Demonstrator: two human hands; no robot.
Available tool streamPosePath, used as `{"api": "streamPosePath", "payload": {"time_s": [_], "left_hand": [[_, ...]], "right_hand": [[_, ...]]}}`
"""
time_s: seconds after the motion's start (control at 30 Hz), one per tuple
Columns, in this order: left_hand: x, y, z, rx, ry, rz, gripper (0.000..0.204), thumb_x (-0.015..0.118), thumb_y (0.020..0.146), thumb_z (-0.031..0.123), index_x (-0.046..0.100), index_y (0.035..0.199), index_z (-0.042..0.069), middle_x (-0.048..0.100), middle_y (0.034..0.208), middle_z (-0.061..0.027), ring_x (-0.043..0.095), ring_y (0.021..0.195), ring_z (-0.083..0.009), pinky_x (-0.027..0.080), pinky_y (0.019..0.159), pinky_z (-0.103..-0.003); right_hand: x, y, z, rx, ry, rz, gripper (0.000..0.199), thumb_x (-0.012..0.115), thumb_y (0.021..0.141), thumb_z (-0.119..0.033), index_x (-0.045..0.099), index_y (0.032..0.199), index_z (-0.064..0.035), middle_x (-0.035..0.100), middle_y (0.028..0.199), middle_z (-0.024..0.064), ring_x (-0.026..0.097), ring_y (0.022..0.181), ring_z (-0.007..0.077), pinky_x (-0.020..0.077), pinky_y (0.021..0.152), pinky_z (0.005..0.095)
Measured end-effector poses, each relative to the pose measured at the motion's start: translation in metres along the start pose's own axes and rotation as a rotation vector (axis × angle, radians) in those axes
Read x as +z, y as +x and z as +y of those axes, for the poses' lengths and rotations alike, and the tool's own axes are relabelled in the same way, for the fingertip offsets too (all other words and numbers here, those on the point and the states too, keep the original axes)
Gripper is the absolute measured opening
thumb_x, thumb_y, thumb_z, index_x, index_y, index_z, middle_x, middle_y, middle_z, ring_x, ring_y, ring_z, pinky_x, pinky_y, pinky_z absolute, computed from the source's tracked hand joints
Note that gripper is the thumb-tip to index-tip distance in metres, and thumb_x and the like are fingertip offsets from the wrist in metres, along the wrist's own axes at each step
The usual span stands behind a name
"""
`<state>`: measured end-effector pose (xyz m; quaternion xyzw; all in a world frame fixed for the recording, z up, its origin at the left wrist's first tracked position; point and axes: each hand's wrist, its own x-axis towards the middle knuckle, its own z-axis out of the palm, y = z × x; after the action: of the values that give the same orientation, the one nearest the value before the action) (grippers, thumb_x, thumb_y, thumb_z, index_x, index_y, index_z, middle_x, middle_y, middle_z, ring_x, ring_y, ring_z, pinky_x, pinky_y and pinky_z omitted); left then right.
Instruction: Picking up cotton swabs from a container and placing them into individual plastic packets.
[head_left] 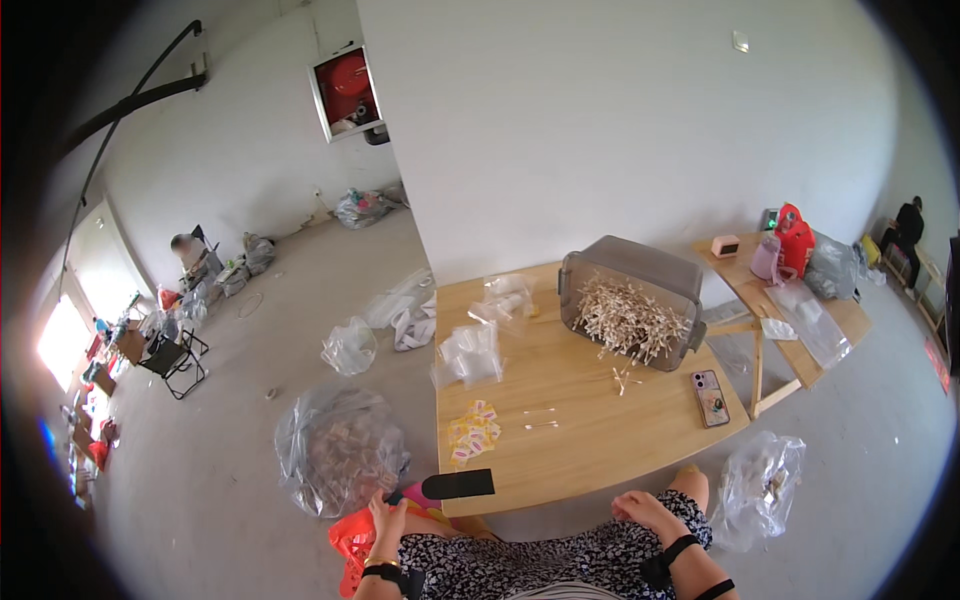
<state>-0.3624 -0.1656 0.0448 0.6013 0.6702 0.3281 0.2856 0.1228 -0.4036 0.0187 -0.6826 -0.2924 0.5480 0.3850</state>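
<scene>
My left hand (388, 515) is low beside the table's near left corner, above a red plastic bag (358, 540) and next to a pink and dark item partly under the table edge. Its fingers look apart, with nothing plainly held. My right hand (645, 510) rests on my patterned lap, fingers curled in and seemingly around nothing. On the wooden table (590, 450), a grey translucent bin (630, 255) lies tipped, its cotton swabs (630, 315) facing me. A few loose swabs (541, 426) lie near small yellow-and-white cards (475, 432) and clear plastic sleeves (472, 353).
A black flat strip (458, 485) crosses the table's near left edge; a phone (710, 399) lies at right. Clear bags (340, 450) (760, 490) sit on the floor either side. A side table (820, 315) holds a red bag (795, 240). People sit far off.
</scene>
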Motion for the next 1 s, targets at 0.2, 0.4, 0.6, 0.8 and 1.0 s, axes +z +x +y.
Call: {"api": "streamPosePath", "payload": {"time_s": [0.2, 0.4, 0.6, 0.8, 1.0], "left_hand": [[-0.081, -0.109, -0.155, 0.090, 1.036, -0.299, 0.023, 0.061, 0.088, 0.020, 0.065, 0.102, 0.003, 0.068, 0.095, -0.0171, 0.067, 0.082, -0.0358, 0.052, 0.076, -0.044], [-0.061, -0.107, -0.153, -0.012, 0.940, -0.297, 0.022, 0.061, 0.088, 0.020, 0.065, 0.102, 0.003, 0.069, 0.094, -0.0167, 0.068, 0.083, -0.0351, 0.052, 0.076, -0.043], [-0.021, -0.091, -0.153, -0.157, 0.832, -0.381, 0.021, 0.061, 0.088, 0.019, 0.066, 0.102, 0.003, 0.069, 0.094, -0.0162, 0.068, 0.084, -0.0341, 0.053, 0.076, -0.042], [-0.046, -0.122, -0.176, -0.355, 0.798, -0.449, 0.021, 0.060, 0.088, 0.018, 0.066, 0.101, 0.003, 0.069, 0.093, -0.0158, 0.068, 0.084, -0.0332, 0.053, 0.076, -0.041], [-0.087, -0.105, -0.172, -0.378, 0.789, -0.439, 0.020, 0.060, 0.088, 0.017, 0.066, 0.101, 0.003, 0.069, 0.092, -0.0153, 0.068, 0.085, -0.0322, 0.053, 0.076, -0.040]], "right_hand": [[0.065, 0.028, -0.032, -0.160, -0.642, -0.445, 0.052, 0.057, 0.091, -0.052, 0.069, 0.112, -0.0059, 0.072, 0.104, 0.0140, 0.067, 0.098, 0.0300, 0.0503, 0.086, 0.0407], [0.158, 0.077, 0.051, 0.150, -0.794, -1.076, 0.058, 0.050, 0.094, -0.054, 0.062, 0.126, -0.0060, 0.064, 0.124, 0.0178, 0.059, 0.116, 0.0334, 0.0444, 0.096, 0.0448], [0.182, 0.081, 0.213, 0.473, -0.898, -1.227, 0.056, 0.056, 0.094, -0.051, 0.055, 0.135, -0.0129, 0.056, 0.135, 0.0174, 0.060, 0.114, 0.0304, 0.0488, 0.090, 0.0501], [0.189, 0.049, 0.185, 0.559, -0.886, -1.417, 0.062, 0.056, 0.091, -0.056, 0.052, 0.138, -0.0146, 0.055, 0.136, 0.0184, 0.056, 0.120, 0.0302, 0.0451, 0.096, 0.0495], [0.241, 0.058, 0.112, 0.508, -0.836, -1.467, 0.069, 0.055, 0.089, -0.061, 0.049, 0.141, -0.0163, 0.054, 0.138, 0.0194, 0.051, 0.126, 0.0300, 0.0414, 0.101, 0.0489]]}}
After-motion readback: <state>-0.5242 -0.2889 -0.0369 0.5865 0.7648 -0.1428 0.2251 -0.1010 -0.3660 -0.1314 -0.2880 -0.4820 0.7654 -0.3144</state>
